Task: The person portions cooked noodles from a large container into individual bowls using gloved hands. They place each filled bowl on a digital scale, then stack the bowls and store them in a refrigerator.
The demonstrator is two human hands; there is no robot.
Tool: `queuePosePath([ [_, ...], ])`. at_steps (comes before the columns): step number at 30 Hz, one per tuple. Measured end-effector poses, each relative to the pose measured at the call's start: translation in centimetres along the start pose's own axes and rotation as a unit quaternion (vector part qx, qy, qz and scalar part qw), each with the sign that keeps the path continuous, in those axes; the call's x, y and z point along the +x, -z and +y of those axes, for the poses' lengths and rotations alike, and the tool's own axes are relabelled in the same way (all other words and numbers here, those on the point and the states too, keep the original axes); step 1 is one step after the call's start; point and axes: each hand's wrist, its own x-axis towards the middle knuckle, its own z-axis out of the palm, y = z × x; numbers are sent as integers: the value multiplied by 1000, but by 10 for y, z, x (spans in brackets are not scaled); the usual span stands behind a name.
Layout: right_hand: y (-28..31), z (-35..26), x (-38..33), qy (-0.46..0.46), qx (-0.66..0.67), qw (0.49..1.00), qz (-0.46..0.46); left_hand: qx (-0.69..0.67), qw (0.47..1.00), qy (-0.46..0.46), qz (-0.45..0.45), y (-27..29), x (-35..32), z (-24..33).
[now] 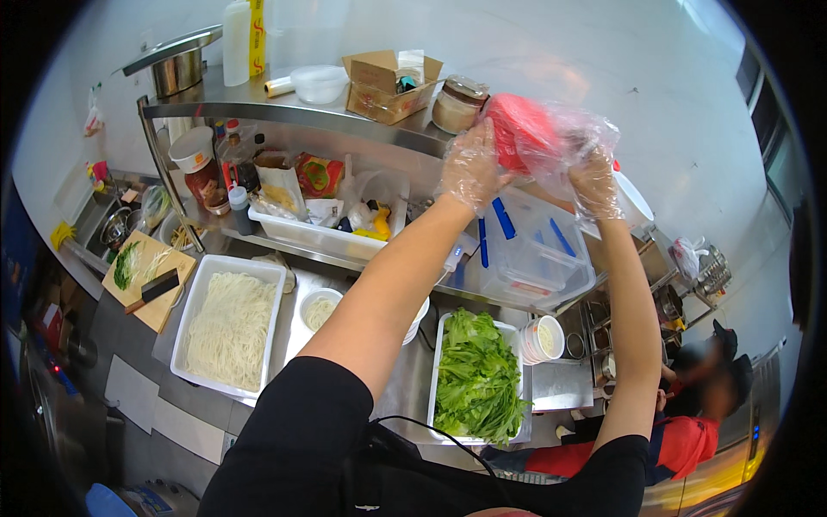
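Both my hands wear thin clear plastic gloves and are raised to the upper metal shelf (293,116). My left hand (469,168) grips the left side of a red bag wrapped in clear plastic (538,133). My right hand (596,183) holds the same bag at its right side, fingers in the loose plastic. Below the bag stands a clear plastic box with blue clips (534,250) on the lower shelf.
On the counter lie a white tray of noodles (228,323), a tray of green leaves (478,379), small bowls and a cutting board with a cleaver (146,280). A cardboard box (388,86), jar and bottles stand on the upper shelf. Another person in red (689,422) crouches at lower right.
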Motion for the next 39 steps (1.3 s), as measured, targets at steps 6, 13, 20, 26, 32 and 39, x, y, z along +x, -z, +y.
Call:
queuePosePath([
  [6,20,-38,15,32,35,997,-58,-4,989,-62,132,3,-2,-4],
  [13,-4,-2,18,101,-280,948,-109,34,995,-21,90,-9,-8,-2],
  [20,33,-12,33,-4,-13,999,-40,60,998,7,14,8,-12,-10],
  [26,177,-25,-16,-2,-169,982,86,28,999,13,-24,-3,-8,11],
  [32,170,-121,-106,-297,109,885,342,29,996,-61,64,15,1,-23],
  [39,9,-188,-267,-524,295,752,270,26,996,-80,37,32,-42,21],
])
